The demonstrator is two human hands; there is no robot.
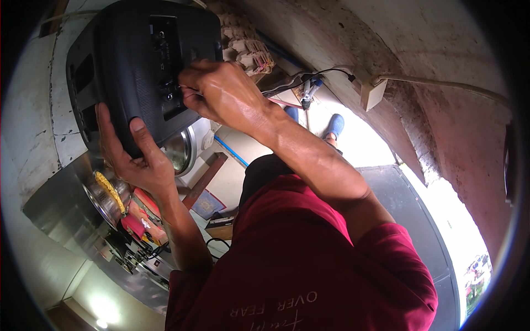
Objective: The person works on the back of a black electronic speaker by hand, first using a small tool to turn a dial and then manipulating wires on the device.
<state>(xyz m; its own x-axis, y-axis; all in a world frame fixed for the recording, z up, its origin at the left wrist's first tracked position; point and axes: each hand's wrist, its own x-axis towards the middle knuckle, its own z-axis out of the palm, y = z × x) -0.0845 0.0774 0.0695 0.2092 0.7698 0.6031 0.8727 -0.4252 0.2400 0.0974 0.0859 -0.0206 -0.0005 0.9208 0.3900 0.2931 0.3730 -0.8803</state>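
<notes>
A black portable speaker (124, 66) with rounded corners and a recessed panel (164, 49) of sockets and small knobs fills the upper left. My left hand (141, 160) grips its near lower corner, with the thumb on one face and the fingers along the side. At the panel's right edge, the fingers of my right hand (221, 91) are curled into a pinch. A thin sliver shows at those fingertips, but what they hold is too small and hidden to name.
A white socket box (374, 92) with a cable is fixed to the stained wall at right. Egg trays (243, 47) are stacked behind the speaker. Below my left hand lie a metal bowl (102, 201) and a red-and-pink packet (146, 215). Blue shoes (334, 126) show on the floor.
</notes>
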